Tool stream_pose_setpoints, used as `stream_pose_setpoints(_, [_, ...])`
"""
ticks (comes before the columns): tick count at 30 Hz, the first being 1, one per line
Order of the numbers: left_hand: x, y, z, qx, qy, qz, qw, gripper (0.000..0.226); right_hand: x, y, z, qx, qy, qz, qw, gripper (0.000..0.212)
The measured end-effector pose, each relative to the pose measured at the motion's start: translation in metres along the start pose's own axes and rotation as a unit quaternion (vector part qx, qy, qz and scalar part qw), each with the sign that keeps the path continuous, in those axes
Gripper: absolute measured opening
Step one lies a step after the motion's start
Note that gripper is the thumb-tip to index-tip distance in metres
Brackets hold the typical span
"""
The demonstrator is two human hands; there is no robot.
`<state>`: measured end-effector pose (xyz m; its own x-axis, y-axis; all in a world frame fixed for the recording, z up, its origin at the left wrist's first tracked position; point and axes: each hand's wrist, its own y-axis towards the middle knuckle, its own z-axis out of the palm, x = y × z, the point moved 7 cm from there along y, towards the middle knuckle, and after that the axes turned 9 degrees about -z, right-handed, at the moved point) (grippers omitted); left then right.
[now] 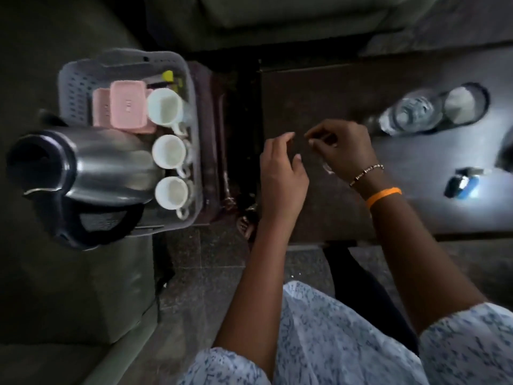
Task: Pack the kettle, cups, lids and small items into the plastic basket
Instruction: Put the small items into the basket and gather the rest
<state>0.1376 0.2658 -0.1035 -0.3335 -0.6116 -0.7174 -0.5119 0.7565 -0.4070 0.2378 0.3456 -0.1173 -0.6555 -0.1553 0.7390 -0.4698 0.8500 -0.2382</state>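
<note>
Three cups (169,151) already sit in the basket (83,79) beside the kettle (83,165) and pink lids (127,107). Over the surface (319,87), left hand (283,173) hovers loosely curled; right hand (341,148) seems to pinch something tiny, unclear.

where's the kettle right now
In the head view the steel kettle stands at the left, in the grey plastic basket, right beside a row of three white cups and in front of the pink lids.
</note>
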Motion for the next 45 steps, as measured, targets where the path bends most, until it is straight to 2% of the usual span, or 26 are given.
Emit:
stream_pose_setpoints(7, [-0.055,-0.054,0.127,0.111,0.024,0.05,0.992,0.034,-0.13,-0.097,-0.064,-0.052,0.019,0.127,0.99,0.015])
stream_pose_setpoints(13, [-0.076,-0.081,0.241,0.208,0.101,0.071,0.97,0.028,-0.232,-0.154,-0.115,-0.113,0.052,0.21,0.97,0.016])
stream_pose_setpoints(18, [-0.073,-0.089,0.333,0.287,0.15,0.043,0.945,0.027,-0.304,-0.17,-0.153,-0.173,0.016,0.257,0.951,0.021])
stream_pose_setpoints(23, [-0.071,-0.083,0.402,0.294,0.239,-0.001,0.925,0.025,-0.353,-0.164,-0.183,-0.212,-0.003,0.282,0.935,0.038])
stream_pose_setpoints(26, [-0.068,-0.078,0.429,0.276,0.282,-0.018,0.919,0.03,-0.364,-0.147,-0.179,-0.152,0.011,0.243,0.958,0.045])
stream_pose_setpoints(30, [-0.058,-0.078,0.446,0.27,0.329,-0.003,0.905,0.041,-0.378,-0.131,-0.156,0.0,-0.01,0.19,0.982,0.043])
stream_pose_setpoints(32, [-0.055,-0.079,0.45,0.261,0.32,-0.001,0.911,0.041,-0.386,-0.13,-0.153,0.024,-0.03,0.203,0.978,0.039])
stream_pose_setpoints(36, [-0.054,-0.081,0.451,0.249,0.327,0.006,0.912,0.03,-0.387,-0.131,-0.159,-0.034,-0.017,0.225,0.974,0.038])
stream_pose_setpoints(39, [-0.047,-0.077,0.437,0.234,0.324,-0.027,0.916,0.027,-0.382,-0.132,-0.163,-0.075,-0.015,0.251,0.965,0.039])
stream_pose_setpoints(45, [-0.024,-0.075,0.359,0.187,0.207,-0.095,0.955,0.018,-0.339,-0.137,-0.149,-0.133,0.039,0.255,0.957,0.029])
